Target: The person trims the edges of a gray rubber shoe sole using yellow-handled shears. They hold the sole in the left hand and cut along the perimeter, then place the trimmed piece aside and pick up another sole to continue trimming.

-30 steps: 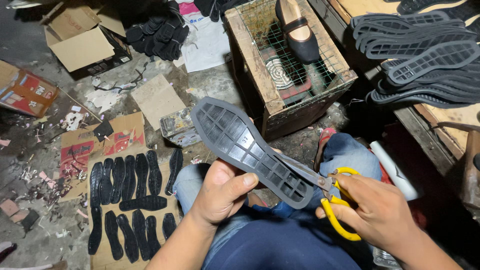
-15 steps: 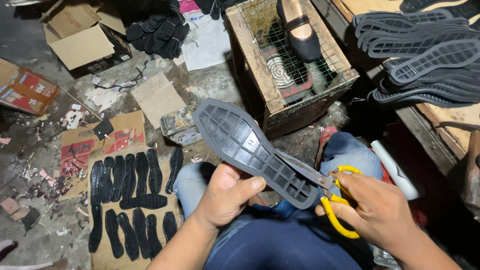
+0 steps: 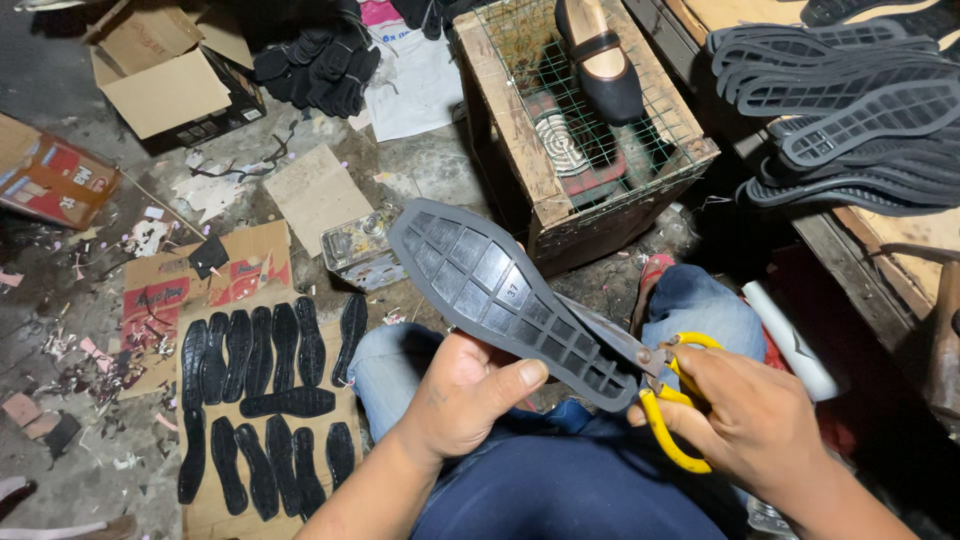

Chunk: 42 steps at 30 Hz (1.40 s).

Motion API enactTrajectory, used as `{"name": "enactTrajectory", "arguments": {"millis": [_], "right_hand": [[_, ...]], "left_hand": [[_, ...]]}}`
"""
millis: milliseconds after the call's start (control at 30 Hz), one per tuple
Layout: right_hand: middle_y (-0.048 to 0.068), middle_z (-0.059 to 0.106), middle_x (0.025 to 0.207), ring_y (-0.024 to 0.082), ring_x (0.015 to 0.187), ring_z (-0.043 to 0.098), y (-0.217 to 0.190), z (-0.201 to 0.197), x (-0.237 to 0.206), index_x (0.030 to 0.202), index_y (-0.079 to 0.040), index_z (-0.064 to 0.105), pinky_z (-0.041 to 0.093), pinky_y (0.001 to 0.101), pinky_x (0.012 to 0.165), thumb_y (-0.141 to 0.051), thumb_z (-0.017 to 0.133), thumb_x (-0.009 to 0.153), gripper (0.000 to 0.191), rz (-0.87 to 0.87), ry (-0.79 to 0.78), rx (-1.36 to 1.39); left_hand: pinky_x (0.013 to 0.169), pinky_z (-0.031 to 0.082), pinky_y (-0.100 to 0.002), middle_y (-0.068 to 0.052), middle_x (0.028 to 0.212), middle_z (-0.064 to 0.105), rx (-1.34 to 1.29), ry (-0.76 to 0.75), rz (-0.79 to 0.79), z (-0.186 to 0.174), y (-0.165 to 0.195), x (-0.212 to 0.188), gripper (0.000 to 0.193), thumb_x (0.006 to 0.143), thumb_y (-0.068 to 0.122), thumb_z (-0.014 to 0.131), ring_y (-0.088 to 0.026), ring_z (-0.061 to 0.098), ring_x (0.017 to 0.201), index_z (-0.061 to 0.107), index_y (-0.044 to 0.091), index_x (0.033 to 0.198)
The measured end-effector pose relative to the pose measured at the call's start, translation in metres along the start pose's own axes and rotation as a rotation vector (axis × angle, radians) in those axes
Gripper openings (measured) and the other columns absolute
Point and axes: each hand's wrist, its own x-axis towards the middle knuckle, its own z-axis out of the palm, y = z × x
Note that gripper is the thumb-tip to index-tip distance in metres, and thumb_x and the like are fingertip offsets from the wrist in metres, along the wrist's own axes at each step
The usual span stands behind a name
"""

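Cluttered workshop floor, scraps everywhere. Left hand [image 3: 465, 395] is gripping a black rubber outsole [image 3: 505, 298] over the lap; right hand [image 3: 745, 415] is clenching yellow-handled scissors [image 3: 655, 385] at its heel edge. Risk: blades are running close to the left thumb, and the sole could be twisting mid-cut. Wire-topped wooden crate [image 3: 520, 150] is carrying a black shoe [image 3: 600, 60]; open cardboard box [image 3: 165, 90] contents unclear.

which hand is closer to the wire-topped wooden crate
Right. The right hand, gripping the yellow scissors, sits below the wooden crate; the left hand, holding the grey sole, sits lower and further left.
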Motion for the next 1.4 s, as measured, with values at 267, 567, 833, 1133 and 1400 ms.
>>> {"name": "enactTrajectory", "arguments": {"millis": [267,567,833,1133,1400], "right_hand": [[0.006,0.07,0.085,0.013,0.074,0.064,0.02,0.011,-0.016,0.119,-0.003,0.066,0.053,0.0277,0.071,-0.006,0.083,0.071,0.051,0.356,0.02,0.198],[0.01,0.057,0.111,0.016,0.103,0.058,0.046,0.05,-0.047,0.141,-0.004,0.051,0.051,0.027,0.08,0.002,0.076,0.074,0.072,0.442,-0.166,0.625],[0.011,0.058,0.109,0.019,0.089,0.072,0.058,0.064,-0.053,0.146,-0.004,0.045,0.06,0.0309,0.071,0.006,0.059,0.084,0.065,0.577,-0.236,0.745],[0.006,0.062,0.098,0.015,0.087,0.071,0.031,0.053,-0.036,0.137,-0.004,0.051,0.057,0.0279,0.073,0.002,0.067,0.079,0.06,0.521,-0.236,0.613],[0.008,0.071,0.097,0.019,0.083,0.072,0.008,0.029,-0.011,0.12,-0.003,0.061,0.056,0.0308,0.075,-0.014,0.081,0.069,0.056,0.189,-0.068,0.173]], "left_hand": [[0.085,0.056,-0.041,-0.014,0.098,0.063,-0.511,0.124,0.238,-0.012,0.007,0.03,0.037,0.085,0.021,0.06,-0.026,0.064,0.088,0.058,-0.005,0.111],[0.049,0.04,-0.025,-0.002,0.083,0.05,-0.924,0.006,0.07,-0.044,0.004,0.033,0.028,0.093,0.03,0.06,-0.011,0.048,0.062,0.059,0.009,0.111],[0.049,0.043,-0.026,-0.002,0.082,0.05,-0.872,-0.051,0.091,-0.048,0.0,0.032,0.032,0.093,0.031,0.062,-0.01,0.048,0.059,0.057,0.009,0.116],[0.07,0.054,-0.035,-0.009,0.092,0.065,-0.546,0.222,0.236,-0.029,0.006,0.028,0.03,0.095,0.019,0.061,-0.018,0.063,0.078,0.06,0.002,0.12],[0.103,0.051,-0.042,-0.018,0.12,0.069,-0.214,0.333,0.261,0.008,0.021,0.013,0.029,0.098,0.004,0.059,-0.025,0.066,0.113,0.058,-0.006,0.126]]}}
